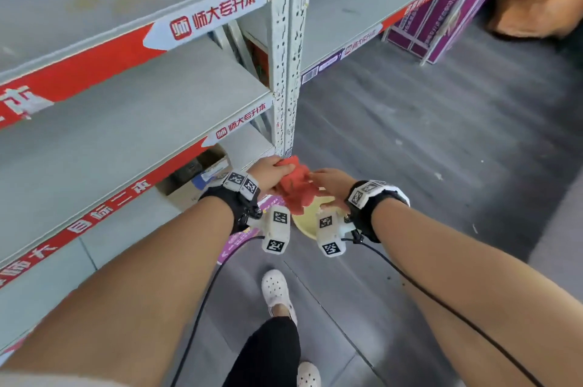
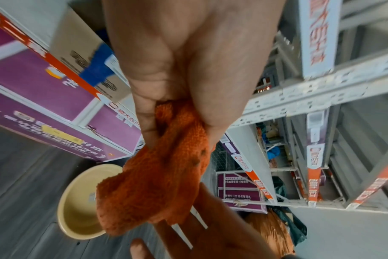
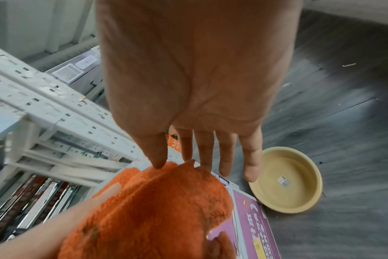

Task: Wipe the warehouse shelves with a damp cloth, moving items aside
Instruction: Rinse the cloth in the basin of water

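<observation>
Prep stage: left hand (image 1: 268, 172) clamped on the bunched orange terry cloth (image 1: 296, 185), right hand (image 1: 331, 182) beside it, fingers straight, just touching it, round yellow plastic basin (image 3: 286, 180) on the floor below them; next, probably spread it and reach for a shelf

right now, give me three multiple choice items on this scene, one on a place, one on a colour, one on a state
1. Where is the basin?
A. on the floor by the shelving
B. on the top shelf
C. inside a carton

2. What colour is the cloth?
A. blue
B. orange
C. white

3. How is the left hand engaged?
A. hanging free, holding nothing
B. pressed flat on a shelf
C. gripping the cloth

Answers:
1 A, the right wrist view shows it on the grey floor beside a purple carton.
2 B, both wrist views show orange terry fabric.
3 C, its fingers curl round the bunched cloth, while the right hand touches the cloth with straight fingers.
</observation>
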A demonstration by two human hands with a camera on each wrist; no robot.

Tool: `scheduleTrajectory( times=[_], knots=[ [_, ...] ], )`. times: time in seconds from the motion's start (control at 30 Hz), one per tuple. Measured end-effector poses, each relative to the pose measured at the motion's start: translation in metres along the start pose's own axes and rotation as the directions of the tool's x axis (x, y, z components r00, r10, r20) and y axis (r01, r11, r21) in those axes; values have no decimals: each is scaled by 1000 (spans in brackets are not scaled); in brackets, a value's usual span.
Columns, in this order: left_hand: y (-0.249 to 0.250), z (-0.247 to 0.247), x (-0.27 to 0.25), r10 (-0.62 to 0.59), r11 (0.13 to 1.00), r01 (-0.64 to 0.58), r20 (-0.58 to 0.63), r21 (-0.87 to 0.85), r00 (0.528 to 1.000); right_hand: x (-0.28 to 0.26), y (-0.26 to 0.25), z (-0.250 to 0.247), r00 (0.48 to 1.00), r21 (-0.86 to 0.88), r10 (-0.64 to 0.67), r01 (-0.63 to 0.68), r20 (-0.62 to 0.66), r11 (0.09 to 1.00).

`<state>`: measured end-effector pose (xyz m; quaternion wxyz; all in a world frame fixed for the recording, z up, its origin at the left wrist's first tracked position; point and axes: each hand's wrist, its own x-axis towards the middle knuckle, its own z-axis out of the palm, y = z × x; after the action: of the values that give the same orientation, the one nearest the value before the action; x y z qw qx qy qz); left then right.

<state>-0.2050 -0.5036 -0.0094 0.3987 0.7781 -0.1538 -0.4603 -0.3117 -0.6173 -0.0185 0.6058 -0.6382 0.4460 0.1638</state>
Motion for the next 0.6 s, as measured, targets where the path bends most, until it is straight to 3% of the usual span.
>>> scheduleTrajectory(
  times=[0.13, 0.3, 0.37, 0.47, 0.6],
  knots=[
    [24, 15, 64, 19, 997, -23, 50, 79, 999, 53, -13, -40, 1000, 39, -6, 6, -1, 999],
    [30, 38, 133, 66, 923, -108, 122, 370, 990, 110, 1, -77, 996, 129, -25, 36, -88, 991],
    [19, 49, 162, 74, 848, -126, 121, 514, 990, 131, 15, -89, 988, 119, -29, 48, -153, 992],
    [-8, 69, 206, 53, 748, -108, 103, 655, 993, 178, 45, -105, 954, -65, -69, 52, -291, 997],
    [-61, 103, 274, 39, 718, -92, 92, 690, 995, 255, 102, -120, 928, -85, -51, 21, -368, 996]
  ],
)
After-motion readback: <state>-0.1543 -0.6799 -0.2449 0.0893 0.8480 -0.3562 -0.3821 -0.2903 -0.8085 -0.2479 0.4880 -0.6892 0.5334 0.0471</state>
